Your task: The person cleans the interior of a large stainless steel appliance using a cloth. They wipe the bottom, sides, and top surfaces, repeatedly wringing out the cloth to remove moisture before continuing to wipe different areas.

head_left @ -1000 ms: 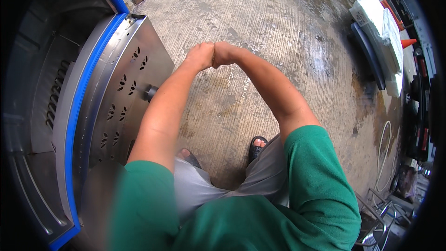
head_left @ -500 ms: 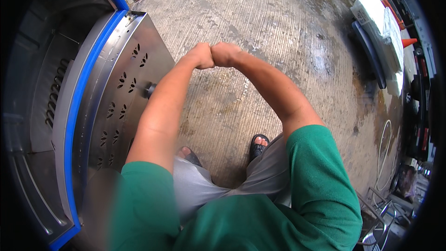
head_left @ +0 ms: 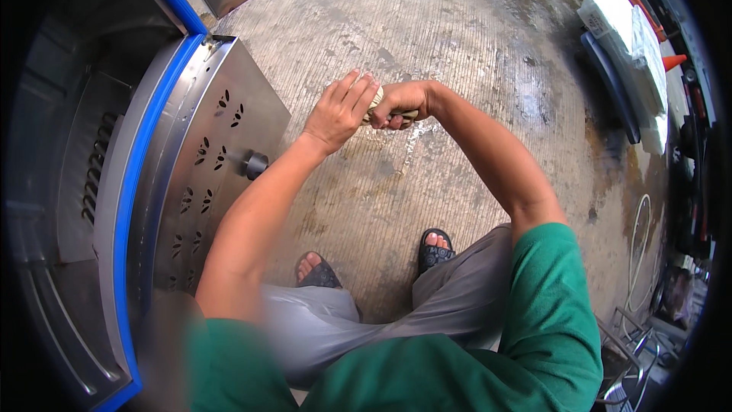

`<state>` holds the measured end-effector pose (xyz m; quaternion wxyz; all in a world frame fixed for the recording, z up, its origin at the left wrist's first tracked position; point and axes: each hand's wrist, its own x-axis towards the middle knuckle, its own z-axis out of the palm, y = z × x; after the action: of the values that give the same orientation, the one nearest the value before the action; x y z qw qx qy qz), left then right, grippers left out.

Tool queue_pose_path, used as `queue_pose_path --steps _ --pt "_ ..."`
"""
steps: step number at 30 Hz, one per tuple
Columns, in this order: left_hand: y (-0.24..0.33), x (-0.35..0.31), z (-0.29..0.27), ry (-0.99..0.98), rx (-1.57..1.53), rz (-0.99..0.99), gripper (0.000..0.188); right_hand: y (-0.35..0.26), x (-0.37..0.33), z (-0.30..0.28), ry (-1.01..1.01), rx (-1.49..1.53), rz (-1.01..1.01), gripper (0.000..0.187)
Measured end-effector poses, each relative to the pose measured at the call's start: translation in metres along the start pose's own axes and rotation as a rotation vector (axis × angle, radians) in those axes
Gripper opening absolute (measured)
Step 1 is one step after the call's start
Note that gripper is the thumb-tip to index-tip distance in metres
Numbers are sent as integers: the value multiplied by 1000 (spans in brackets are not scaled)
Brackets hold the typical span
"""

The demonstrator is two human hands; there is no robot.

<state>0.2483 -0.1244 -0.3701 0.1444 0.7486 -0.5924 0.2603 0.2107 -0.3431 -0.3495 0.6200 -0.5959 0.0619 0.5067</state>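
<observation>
A crumpled, pale cream cloth (head_left: 377,99) is bunched up in front of me, with a greenish-yellow end sticking out past my right fist. My right hand (head_left: 402,102) is closed tightly around it. Against the left side of the bundle rests my left hand (head_left: 340,113), its fingers stretched out and its palm side turned to the cloth. Its thumb is hidden. Both arms reach forward over the concrete floor (head_left: 473,160).
At my left stands a stainless-steel cabinet (head_left: 244,99) with petal-shaped vents, a black knob (head_left: 256,165) and blue edging (head_left: 141,133). White packages (head_left: 644,61) lean at the far right near an orange cone (head_left: 674,62). A pale hose (head_left: 634,248) and a metal-framed chair (head_left: 629,358) are lower right.
Both hands were closed fists pressed together. My left hand has loosened and its fingers have straightened. The right has turned and shifted slightly right, and the cloth now shows.
</observation>
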Motion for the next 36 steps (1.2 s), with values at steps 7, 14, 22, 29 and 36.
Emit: queue_pose_path --steps 7,14,22,29,36 --pt "-14 -8 15 -250 -187 -46 17 0 20 30 104 -123 35 23" --pt "-19 -9 21 -506 -176 -240 12 7 38 34 412 -532 -148 24" --pt "-27 16 10 -723 -211 -443 11 -9 35 33 619 -978 -219 28" --pt "-28 32 -3 -874 -231 -587 18 -25 26 46 706 -1104 -77 27" --pt "-38 29 -3 -942 -465 -595 27 -22 28 50 748 -1344 -151 24"
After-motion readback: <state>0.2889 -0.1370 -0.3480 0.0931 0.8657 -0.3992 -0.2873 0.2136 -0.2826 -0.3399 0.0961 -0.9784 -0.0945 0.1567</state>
